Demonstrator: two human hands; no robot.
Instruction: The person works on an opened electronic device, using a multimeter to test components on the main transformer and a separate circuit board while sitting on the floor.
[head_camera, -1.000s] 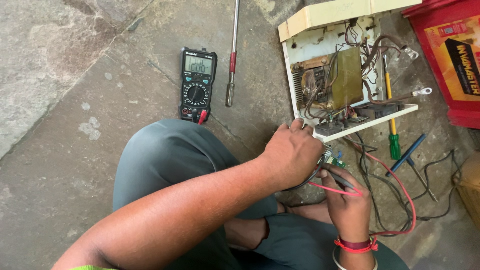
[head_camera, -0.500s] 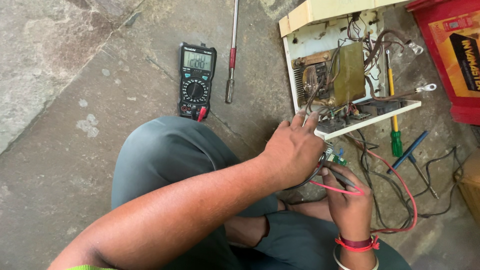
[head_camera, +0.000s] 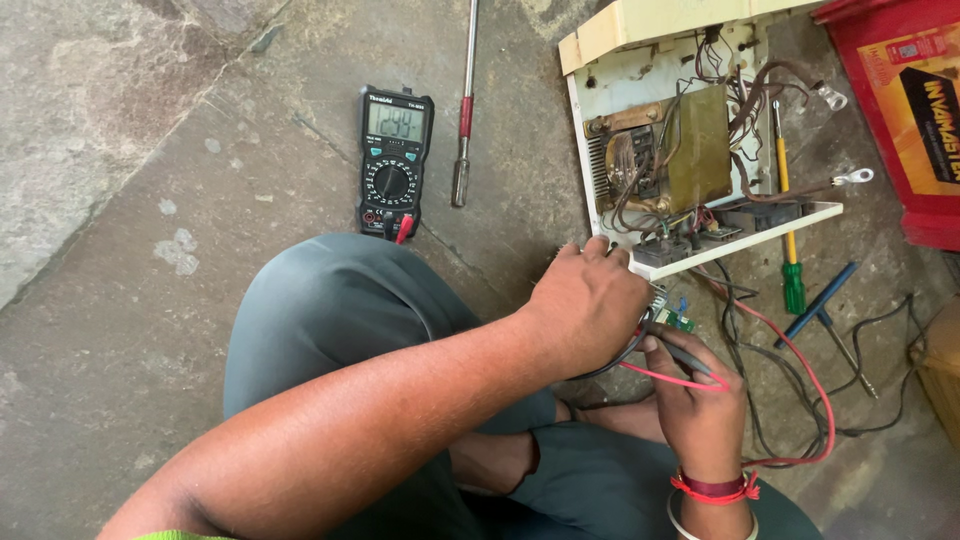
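On the stone floor (head_camera: 120, 330) at far left lies a black multimeter (head_camera: 394, 160), its screen lit, long axis running near to far. Right of it lies a long screwdriver (head_camera: 464, 110). The left hand (head_camera: 590, 305) grips a small circuit board (head_camera: 672, 312) below the opened device (head_camera: 690, 150). The right hand (head_camera: 700, 400) pinches a probe (head_camera: 690, 358) pointing left (steady tip contact seems wise).
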